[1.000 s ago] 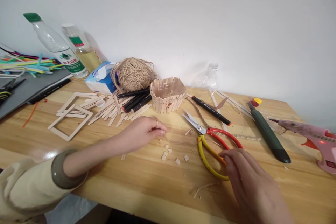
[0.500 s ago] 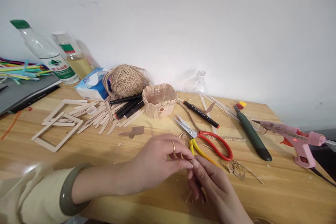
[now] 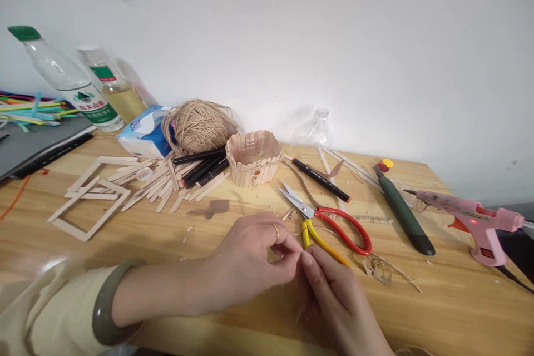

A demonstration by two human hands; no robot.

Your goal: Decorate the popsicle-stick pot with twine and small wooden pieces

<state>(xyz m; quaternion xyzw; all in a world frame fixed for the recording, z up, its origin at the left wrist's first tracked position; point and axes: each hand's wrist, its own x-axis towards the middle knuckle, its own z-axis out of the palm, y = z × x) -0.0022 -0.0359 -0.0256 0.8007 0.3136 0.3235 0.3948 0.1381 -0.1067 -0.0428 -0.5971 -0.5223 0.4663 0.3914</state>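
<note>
My left hand [image 3: 254, 261], with a ring on one finger, reaches in from the left with thumb and fingertips pinched. Its tips meet those of my right hand [image 3: 334, 283], which is also closed in a pinch. Whatever lies between the fingertips is too small or hidden to make out; a pale thin bit shows below the right fingers. Just beyond the hands lie scissors [image 3: 307, 211] with one red and one yellow handle, blades apart. Behind them stands a small basket [image 3: 254, 172] faced with wooden sticks and a twine band.
A ball of twine [image 3: 202, 128], loose craft sticks [image 3: 161, 189], black markers [image 3: 208, 169] and stick frames [image 3: 89, 222] lie left. A green-handled cutter [image 3: 404, 214] and a pink glue gun [image 3: 475, 222] are right. Bottles [image 3: 89, 103] stand by the wall, near a cut clear bottle top [image 3: 315, 128].
My left thumb and fingertips have drawn closer together at the meeting point of the two hands. The view has shifted slightly; the things on the table lie as before.
</note>
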